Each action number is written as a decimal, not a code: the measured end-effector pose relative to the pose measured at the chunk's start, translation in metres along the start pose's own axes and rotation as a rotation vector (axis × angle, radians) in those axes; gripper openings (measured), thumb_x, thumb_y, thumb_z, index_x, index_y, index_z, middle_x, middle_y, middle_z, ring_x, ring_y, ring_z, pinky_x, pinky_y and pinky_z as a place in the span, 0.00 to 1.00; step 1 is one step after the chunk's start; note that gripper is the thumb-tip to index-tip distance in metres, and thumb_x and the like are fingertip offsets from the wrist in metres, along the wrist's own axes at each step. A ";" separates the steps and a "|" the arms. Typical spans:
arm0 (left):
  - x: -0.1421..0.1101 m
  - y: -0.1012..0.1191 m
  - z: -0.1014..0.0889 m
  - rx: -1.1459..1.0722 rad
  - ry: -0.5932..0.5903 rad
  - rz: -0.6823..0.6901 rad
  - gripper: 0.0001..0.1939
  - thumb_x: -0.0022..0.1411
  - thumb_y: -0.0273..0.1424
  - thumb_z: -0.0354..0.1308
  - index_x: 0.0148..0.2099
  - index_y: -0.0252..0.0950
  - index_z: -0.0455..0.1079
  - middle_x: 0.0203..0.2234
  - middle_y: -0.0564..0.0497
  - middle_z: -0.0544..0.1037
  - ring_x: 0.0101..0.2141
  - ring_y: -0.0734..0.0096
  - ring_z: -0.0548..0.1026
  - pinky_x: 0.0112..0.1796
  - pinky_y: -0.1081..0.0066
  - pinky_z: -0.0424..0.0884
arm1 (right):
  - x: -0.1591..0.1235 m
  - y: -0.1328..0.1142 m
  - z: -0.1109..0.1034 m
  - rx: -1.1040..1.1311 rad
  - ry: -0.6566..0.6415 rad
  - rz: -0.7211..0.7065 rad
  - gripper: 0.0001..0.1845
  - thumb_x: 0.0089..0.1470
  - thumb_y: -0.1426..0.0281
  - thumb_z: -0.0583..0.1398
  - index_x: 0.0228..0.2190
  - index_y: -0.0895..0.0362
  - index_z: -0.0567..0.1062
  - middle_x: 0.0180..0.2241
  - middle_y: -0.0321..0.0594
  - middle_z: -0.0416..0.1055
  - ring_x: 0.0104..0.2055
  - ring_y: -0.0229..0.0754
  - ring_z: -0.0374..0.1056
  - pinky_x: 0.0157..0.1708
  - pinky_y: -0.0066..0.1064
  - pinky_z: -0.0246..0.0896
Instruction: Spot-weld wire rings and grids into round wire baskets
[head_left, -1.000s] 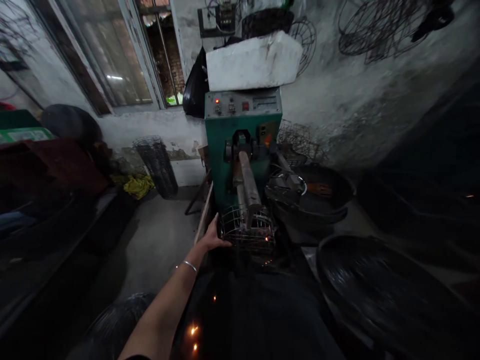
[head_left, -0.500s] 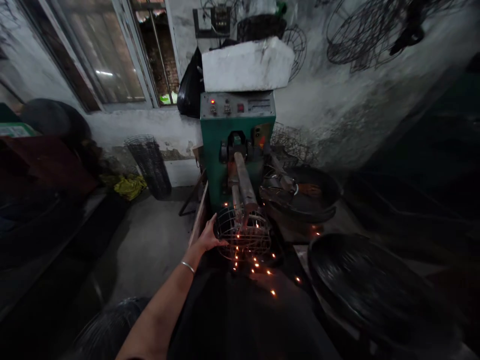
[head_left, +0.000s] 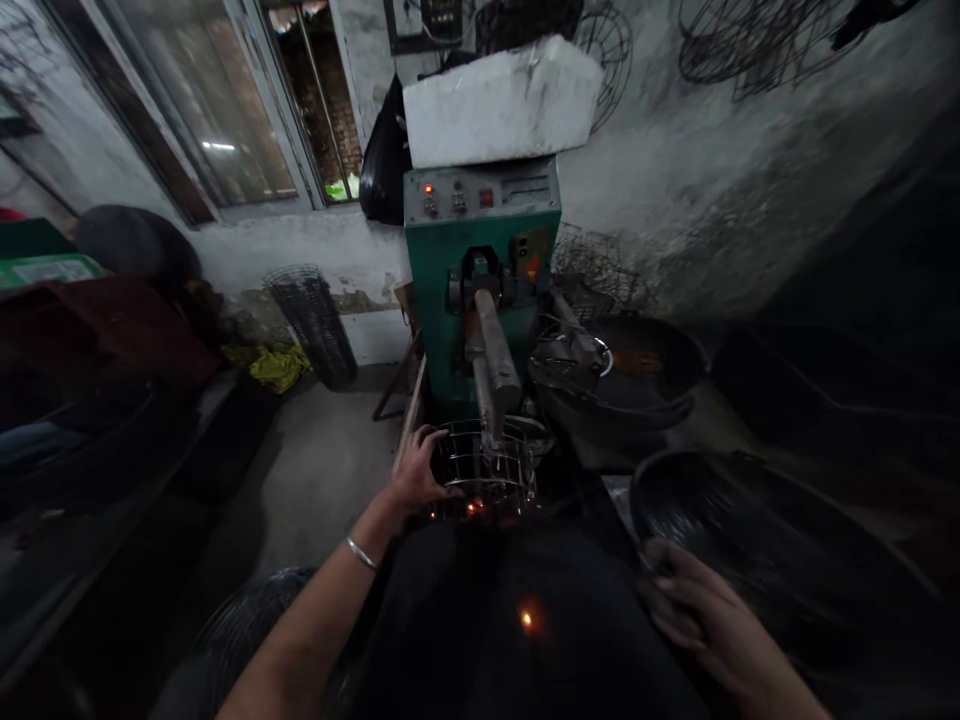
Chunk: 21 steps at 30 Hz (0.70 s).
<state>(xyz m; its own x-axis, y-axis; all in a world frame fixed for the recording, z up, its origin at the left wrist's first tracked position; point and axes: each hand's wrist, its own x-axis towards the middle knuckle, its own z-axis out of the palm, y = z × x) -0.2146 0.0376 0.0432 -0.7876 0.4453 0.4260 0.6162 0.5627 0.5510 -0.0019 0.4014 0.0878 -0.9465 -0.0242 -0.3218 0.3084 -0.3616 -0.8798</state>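
Note:
My left hand (head_left: 421, 468) grips the left side of a round wire basket (head_left: 487, 462), thumb and fingers curved about its edge. The basket sits under the grey electrode arms (head_left: 496, 350) of a green spot welder (head_left: 442, 270), the lower arm tip reaching into it. A few orange sparks (head_left: 474, 508) glow at its near side. My right hand (head_left: 694, 610) is at the lower right with curled fingers, beside a dark round pan (head_left: 720, 510). It is dim and slightly blurred, so what it holds is hidden.
A second dark pan (head_left: 675, 400) with metal pieces stands right of the welder. A white foam block (head_left: 502, 105) lies on the machine. A mesh roll (head_left: 313, 330) leans at the wall by yellow cloth (head_left: 277, 368). Wire coils (head_left: 251, 620) lie lower left.
My right hand has come into view at the lower right. The spray of sparks has thinned to a few. My left hand stays on the basket, and the camera view has shifted slightly.

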 end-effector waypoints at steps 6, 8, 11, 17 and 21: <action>0.001 0.021 0.010 0.088 -0.040 0.074 0.55 0.32 0.45 0.78 0.62 0.35 0.62 0.56 0.37 0.61 0.59 0.39 0.59 0.58 0.42 0.63 | 0.070 -0.011 0.087 0.141 -0.318 0.025 0.13 0.39 0.68 0.63 0.25 0.55 0.63 0.14 0.27 0.59 0.13 0.26 0.38 0.13 0.20 0.34; 0.002 0.026 0.013 0.115 -0.042 0.056 0.56 0.30 0.46 0.78 0.62 0.35 0.63 0.57 0.37 0.60 0.59 0.38 0.59 0.58 0.41 0.62 | 0.085 -0.011 0.100 0.149 -0.268 0.043 0.13 0.37 0.68 0.64 0.26 0.55 0.65 0.16 0.30 0.63 0.14 0.27 0.40 0.14 0.20 0.34; 0.004 0.029 0.016 0.122 -0.043 0.052 0.57 0.29 0.43 0.79 0.62 0.34 0.62 0.58 0.36 0.58 0.59 0.38 0.58 0.58 0.44 0.63 | 0.100 -0.005 0.107 -0.045 -0.235 -0.002 0.20 0.40 0.64 0.66 0.37 0.57 0.72 0.34 0.44 0.76 0.19 0.31 0.56 0.17 0.22 0.46; 0.001 0.023 0.028 0.125 -0.059 0.100 0.54 0.32 0.44 0.77 0.61 0.34 0.63 0.56 0.36 0.61 0.57 0.38 0.60 0.56 0.41 0.64 | 0.104 -0.004 0.122 -1.163 -0.270 -0.137 0.34 0.44 0.67 0.68 0.53 0.60 0.69 0.45 0.51 0.76 0.48 0.54 0.71 0.46 0.40 0.64; -0.004 0.020 0.037 0.125 -0.084 0.103 0.56 0.32 0.47 0.77 0.62 0.34 0.62 0.58 0.35 0.59 0.58 0.37 0.59 0.56 0.40 0.64 | 0.104 -0.012 0.135 -1.635 -0.291 -0.172 0.15 0.59 0.69 0.60 0.48 0.60 0.73 0.43 0.50 0.77 0.46 0.54 0.73 0.43 0.36 0.64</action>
<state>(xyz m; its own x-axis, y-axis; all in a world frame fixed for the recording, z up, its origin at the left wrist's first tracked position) -0.1989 0.0731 0.0261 -0.7202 0.5585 0.4116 0.6936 0.5913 0.4115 -0.1167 0.2777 0.1124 -0.9046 -0.3189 -0.2830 -0.2039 0.9065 -0.3697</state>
